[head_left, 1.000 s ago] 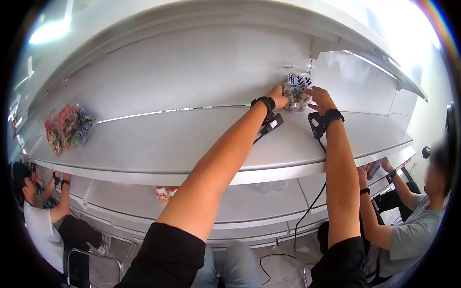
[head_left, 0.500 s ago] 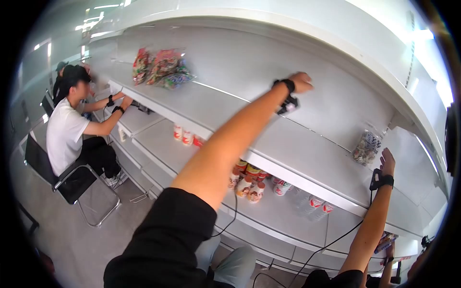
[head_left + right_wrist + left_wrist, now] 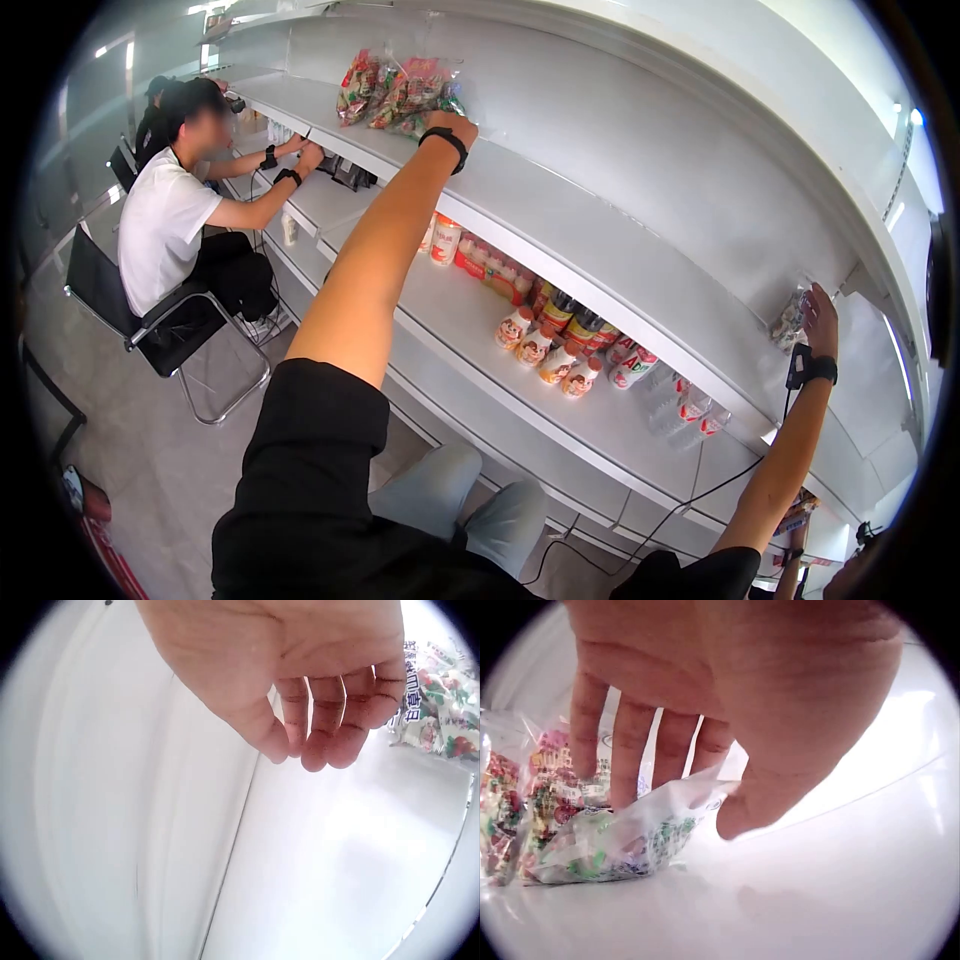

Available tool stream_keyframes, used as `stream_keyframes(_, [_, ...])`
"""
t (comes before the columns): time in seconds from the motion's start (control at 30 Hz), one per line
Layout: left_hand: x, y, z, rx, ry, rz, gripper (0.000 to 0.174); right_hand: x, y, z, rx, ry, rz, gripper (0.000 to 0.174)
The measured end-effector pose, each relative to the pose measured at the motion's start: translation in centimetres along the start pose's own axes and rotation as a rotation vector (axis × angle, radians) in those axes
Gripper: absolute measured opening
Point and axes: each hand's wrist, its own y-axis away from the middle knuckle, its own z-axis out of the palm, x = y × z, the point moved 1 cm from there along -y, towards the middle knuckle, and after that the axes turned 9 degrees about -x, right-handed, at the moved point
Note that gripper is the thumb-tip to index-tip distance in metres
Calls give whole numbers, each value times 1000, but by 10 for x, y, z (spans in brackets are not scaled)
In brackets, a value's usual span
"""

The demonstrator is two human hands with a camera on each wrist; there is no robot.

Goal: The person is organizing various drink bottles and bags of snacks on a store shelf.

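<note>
At the far left of the upper shelf (image 3: 560, 205), my left hand (image 3: 455, 128) reaches to a clear plastic bag (image 3: 630, 847) of small green-and-white wrapped sweets. In the left wrist view its fingers extend down behind the bag and the thumb stays in front, by the bag's raised corner. Two red-printed bags of wrapped sweets, one (image 3: 415, 85) behind and another (image 3: 357, 88) further left, stand against it. My right hand (image 3: 822, 325) hangs with loosely bent fingers at the shelf's right end, holding nothing. Beside it lies a bag of white-wrapped sweets (image 3: 442, 712), partly hidden by the hand in the head view.
The lower shelf holds white bottles (image 3: 557, 362), pink-packed bottles (image 3: 490, 268), cans (image 3: 445, 240) and clear bottles (image 3: 690, 405). A seated person (image 3: 165, 235) works at the left on a black chair (image 3: 110, 285). A black cable (image 3: 690, 505) hangs from my right wrist.
My left hand has left the white-wrapped sweets at the right and moved across to the bags at the left. My right hand stays by the right-hand bag. The head view has turned left.
</note>
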Motion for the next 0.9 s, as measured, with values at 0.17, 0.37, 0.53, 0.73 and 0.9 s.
stream_keyframes(0.17, [22,12,-22,183,-7,66,21,-34,26,45,-95,83,-49,50])
stream_keyframes(0.37, [64,23,-72,62,411,123,31,-79,71,96,-260,259,-112,46])
stream_keyframes(0.53, [118,11,-108,-203,783,310,27,-92,96,147,-461,284,-203,39])
stream_keyframes(0.73, [187,34,-159,-436,1602,554,17,-87,114,203,-660,175,-142,74])
stream_keyframes(0.9, [234,60,-200,-454,2119,629,18,-80,123,235,-470,234,-149,102])
